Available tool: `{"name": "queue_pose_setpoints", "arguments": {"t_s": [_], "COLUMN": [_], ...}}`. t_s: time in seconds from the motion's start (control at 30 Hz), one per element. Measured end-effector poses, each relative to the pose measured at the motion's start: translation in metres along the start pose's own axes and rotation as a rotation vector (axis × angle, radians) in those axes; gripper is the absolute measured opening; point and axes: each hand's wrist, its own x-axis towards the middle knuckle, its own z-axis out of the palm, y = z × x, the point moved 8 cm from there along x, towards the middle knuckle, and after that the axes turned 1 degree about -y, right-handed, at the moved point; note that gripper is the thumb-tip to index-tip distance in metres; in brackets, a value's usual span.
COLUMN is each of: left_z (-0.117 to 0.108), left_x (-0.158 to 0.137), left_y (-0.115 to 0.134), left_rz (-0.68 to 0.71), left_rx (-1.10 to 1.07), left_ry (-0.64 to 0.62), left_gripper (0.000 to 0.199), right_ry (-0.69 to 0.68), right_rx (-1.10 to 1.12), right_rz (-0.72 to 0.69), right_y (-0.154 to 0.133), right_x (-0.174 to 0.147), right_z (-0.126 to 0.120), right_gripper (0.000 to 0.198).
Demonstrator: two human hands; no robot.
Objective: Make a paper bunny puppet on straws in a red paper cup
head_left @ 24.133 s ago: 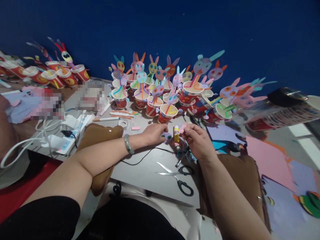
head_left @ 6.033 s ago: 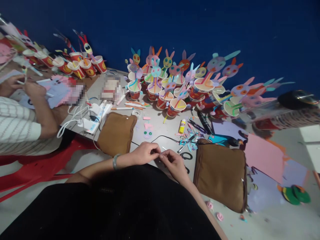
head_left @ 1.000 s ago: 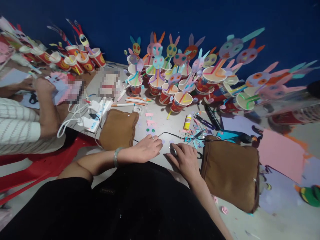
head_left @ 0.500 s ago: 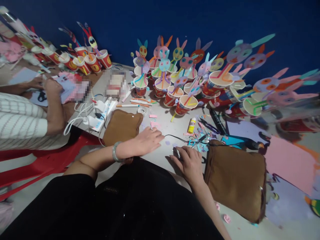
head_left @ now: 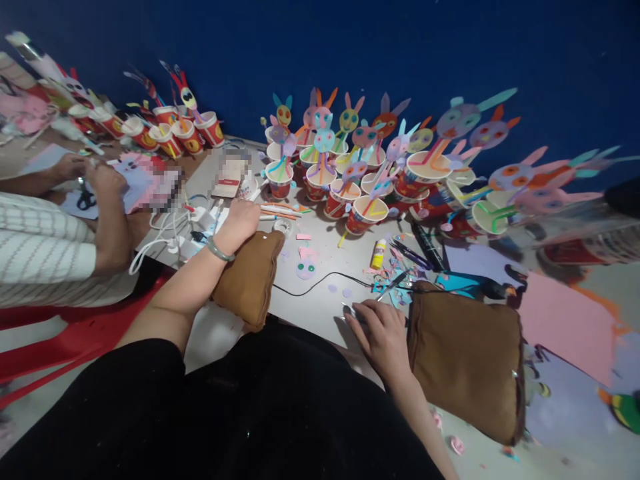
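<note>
My left hand [head_left: 239,223] is over the table beside the power strip and some orange-and-white pens [head_left: 280,211]. Its fingers are curled, and what they hold, if anything, is hidden. My right hand [head_left: 380,330] rests palm down at the table's near edge, fingers loosely apart, beside a brown cushion [head_left: 465,360]. Between the hands lie a small lilac paper face with green eyes [head_left: 306,268], pink paper pieces [head_left: 303,237], two lilac paper discs [head_left: 347,293] and a black cable [head_left: 315,285]. A second brown cushion [head_left: 253,280] lies under my left forearm.
Several red paper cups with paper rabbit figures [head_left: 367,210] stand along the blue wall. A yellow glue stick [head_left: 379,253], paper scraps [head_left: 395,283], a black marker [head_left: 427,243] and pink paper [head_left: 565,320] lie right. A co-worker's hands [head_left: 103,175] are at far left, near scissors [head_left: 86,195].
My left hand has lifted off the middle of the table and moved left and away, towards the pens, uncovering the paper face. My right hand has hardly moved. The view has shifted slightly.
</note>
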Motion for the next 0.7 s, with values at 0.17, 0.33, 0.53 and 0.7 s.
{"name": "queue_pose_setpoints", "arguments": {"t_s": [0.17, 0.33, 0.53, 0.7], "left_z": [-0.044, -0.071, -0.035, -0.020], "left_x": [-0.029, -0.099, -0.159, -0.160], "left_y": [0.000, 0.091, 0.178, 0.176], "left_rz": [-0.064, 0.439, 0.851, 0.838], "left_rx": [-0.090, -0.533, -0.654, -0.596], "left_ry": [0.167, 0.122, -0.266, -0.326], "left_gripper": [0.031, 0.027, 0.028, 0.033], "right_ry": [0.097, 0.138, 0.239, 0.373], "right_rx": [0.106, 0.523, 0.969, 1.189], "right_rz": [-0.014, 0.095, 0.362, 0.621], "right_y": [-0.005, -0.011, -0.009, 0.010], "right_x": [0.005, 0.022, 0.016, -0.009], "right_z": [-0.012, -0.016, -0.006, 0.008], "right_gripper": [0.011, 0.024, 0.022, 0.031]}}
